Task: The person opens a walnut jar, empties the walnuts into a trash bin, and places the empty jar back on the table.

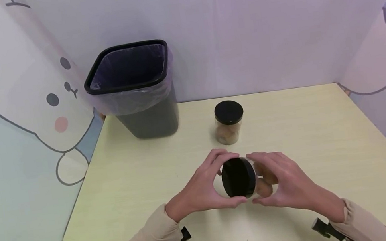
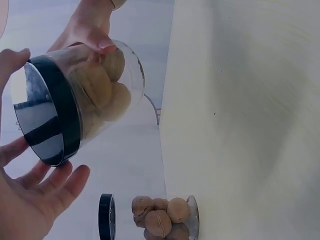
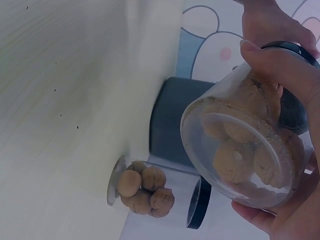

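A clear jar of walnuts (image 2: 100, 90) is held tilted on its side above the table, its black lid (image 1: 237, 177) towards the left. My left hand (image 1: 209, 184) pinches the rim of that lid between thumb and fingers. Round the jar's clear body my right hand (image 1: 287, 181) has its fingers and thumb curled. The right wrist view shows the jar's round bottom (image 3: 237, 152), with several walnuts behind it. Beyond both hands, a second walnut jar (image 1: 228, 122) stands upright on the table, its black lid on; it appears in both wrist views too.
A dark grey bin (image 1: 152, 115) with a black rim and a clear liner stands at the table's back left. The pale yellow table (image 1: 306, 130) meets a plain wall (image 1: 257, 28) behind. Printed cartoon panels (image 1: 13, 98) line the sides.
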A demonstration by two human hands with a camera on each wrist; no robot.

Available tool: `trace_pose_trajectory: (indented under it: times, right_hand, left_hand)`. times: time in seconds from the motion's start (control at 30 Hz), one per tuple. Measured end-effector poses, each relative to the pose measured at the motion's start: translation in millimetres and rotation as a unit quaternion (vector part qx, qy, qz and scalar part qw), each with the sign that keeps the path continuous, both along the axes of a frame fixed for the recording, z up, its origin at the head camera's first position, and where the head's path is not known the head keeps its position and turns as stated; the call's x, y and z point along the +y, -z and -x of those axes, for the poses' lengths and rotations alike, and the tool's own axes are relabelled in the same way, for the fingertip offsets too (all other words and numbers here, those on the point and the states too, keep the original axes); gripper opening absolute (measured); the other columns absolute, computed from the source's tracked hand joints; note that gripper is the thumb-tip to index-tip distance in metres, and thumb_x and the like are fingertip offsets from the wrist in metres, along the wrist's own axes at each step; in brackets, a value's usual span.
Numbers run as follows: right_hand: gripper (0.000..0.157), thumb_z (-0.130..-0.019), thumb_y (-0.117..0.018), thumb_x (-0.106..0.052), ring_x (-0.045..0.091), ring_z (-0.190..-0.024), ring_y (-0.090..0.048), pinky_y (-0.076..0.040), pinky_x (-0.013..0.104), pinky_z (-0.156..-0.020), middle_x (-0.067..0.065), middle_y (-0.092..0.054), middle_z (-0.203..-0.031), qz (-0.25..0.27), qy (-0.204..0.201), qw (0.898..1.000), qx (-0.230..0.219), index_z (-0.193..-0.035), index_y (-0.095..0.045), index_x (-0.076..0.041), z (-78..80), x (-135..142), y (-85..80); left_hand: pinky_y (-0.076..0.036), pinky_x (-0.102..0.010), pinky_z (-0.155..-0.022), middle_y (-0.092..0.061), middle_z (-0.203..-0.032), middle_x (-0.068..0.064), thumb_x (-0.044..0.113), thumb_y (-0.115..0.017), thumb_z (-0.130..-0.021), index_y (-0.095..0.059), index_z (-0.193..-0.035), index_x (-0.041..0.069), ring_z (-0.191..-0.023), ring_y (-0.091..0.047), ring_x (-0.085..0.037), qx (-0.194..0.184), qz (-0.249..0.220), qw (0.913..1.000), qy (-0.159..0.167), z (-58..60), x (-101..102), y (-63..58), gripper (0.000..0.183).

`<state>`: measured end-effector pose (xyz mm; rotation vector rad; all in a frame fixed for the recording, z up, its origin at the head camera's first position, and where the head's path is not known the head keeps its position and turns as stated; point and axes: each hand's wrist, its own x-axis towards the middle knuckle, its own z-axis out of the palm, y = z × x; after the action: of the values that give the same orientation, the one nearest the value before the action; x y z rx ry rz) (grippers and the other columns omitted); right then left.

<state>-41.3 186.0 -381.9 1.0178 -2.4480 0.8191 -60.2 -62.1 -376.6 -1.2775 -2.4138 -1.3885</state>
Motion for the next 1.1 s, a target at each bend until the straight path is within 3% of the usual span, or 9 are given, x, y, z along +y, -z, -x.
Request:
trace_pose_trajectory:
  times: [0.17, 0.33, 0.57, 0.67, 0.93, 1.0, 1.1]
  right_hand:
    - [0.101, -0.042, -0.093, -0.038, 0.014, -0.097, -0.057, -0.039, 0.030, -0.086, -0.005, -0.061, -0.112, 0.009, -0.007, 1.000, 0.027, -0.129, -0.055, -0.008, 2.3, 1.0, 1.2]
    - [0.099, -0.043, -0.092, -0.039, 0.013, -0.098, -0.057, -0.038, 0.028, -0.086, -0.005, -0.062, -0.112, 0.009, -0.012, 0.999, 0.033, -0.129, -0.055, -0.009, 2.9, 1.5, 2.3]
    - [0.099, -0.046, -0.092, -0.043, 0.015, -0.100, -0.057, -0.040, 0.033, -0.086, -0.005, -0.061, -0.114, 0.004, -0.012, 1.000, 0.020, -0.130, -0.054, -0.009, 3.0, 2.3, 2.9]
    - [0.098, -0.046, -0.092, -0.042, 0.015, -0.100, -0.057, -0.041, 0.034, -0.086, -0.006, -0.061, -0.112, -0.001, -0.008, 1.000, 0.009, -0.131, -0.054, -0.010, 3.0, 2.8, 1.8]
    - [0.099, -0.044, -0.092, -0.040, 0.013, -0.097, -0.056, -0.041, 0.034, -0.085, -0.011, -0.060, -0.101, -0.001, -0.015, 1.000, 0.018, -0.130, -0.054, -0.009, 4.8, 2.8, 2.9]
    - [0.098, -0.045, -0.092, -0.039, 0.013, -0.097, -0.056, -0.041, 0.034, -0.086, -0.011, -0.060, -0.101, -0.002, -0.013, 1.000, 0.008, -0.130, -0.054, -0.009, 4.5, 3.2, 3.2]
    - [0.098, -0.045, -0.092, -0.039, 0.013, -0.095, -0.056, -0.042, 0.035, -0.085, -0.011, -0.060, -0.099, -0.004, -0.010, 1.000, 0.002, -0.130, -0.054, -0.009, 4.5, 3.9, 3.8]
  left_hand:
    - [-0.045, -0.025, -0.087, -0.037, -0.132, 0.007, 0.043, -0.082, -0.067, -0.039, -0.140, 0.028, -0.112, -0.049, -0.014, -0.005, 0.013, 0.9999, -0.006, -1.1, -0.2, -0.2, 0.087]
    - [-0.039, -0.029, -0.098, -0.031, -0.140, 0.007, 0.038, -0.082, -0.068, -0.036, -0.143, 0.026, -0.126, -0.037, -0.011, 0.005, 0.027, 0.9992, 0.029, -0.1, -3.8, -4.5, 0.088]
    - [-0.036, -0.026, -0.101, -0.028, -0.146, -0.004, 0.022, -0.080, -0.072, -0.039, -0.140, 0.019, -0.134, -0.027, -0.017, 0.081, 0.047, 0.9917, 0.087, 1.3, -5.1, -8.3, 0.079]
    - [-0.038, -0.023, -0.098, -0.031, -0.144, -0.003, 0.024, -0.080, -0.072, -0.041, -0.139, 0.019, -0.131, -0.031, -0.015, 0.079, 0.045, 0.9931, 0.073, 0.3, -3.8, -7.2, 0.078]
    - [-0.047, -0.024, -0.084, -0.042, -0.128, 0.002, 0.041, -0.083, -0.067, -0.042, -0.136, 0.022, -0.107, -0.052, -0.014, 0.006, 0.009, 0.9999, 0.008, -2.1, 0.7, -1.2, 0.082]
    - [-0.047, -0.023, -0.081, -0.042, -0.127, 0.002, 0.044, -0.082, -0.067, -0.042, -0.136, 0.023, -0.106, -0.052, -0.013, 0.003, 0.015, 0.9999, -0.003, -2.6, 1.6, -1.0, 0.082]
    - [-0.046, -0.026, -0.086, -0.039, -0.133, 0.005, 0.047, -0.081, -0.067, -0.040, -0.139, 0.025, -0.115, -0.047, -0.010, 0.008, 0.039, 0.9991, -0.012, -3.0, 0.4, -2.1, 0.086]
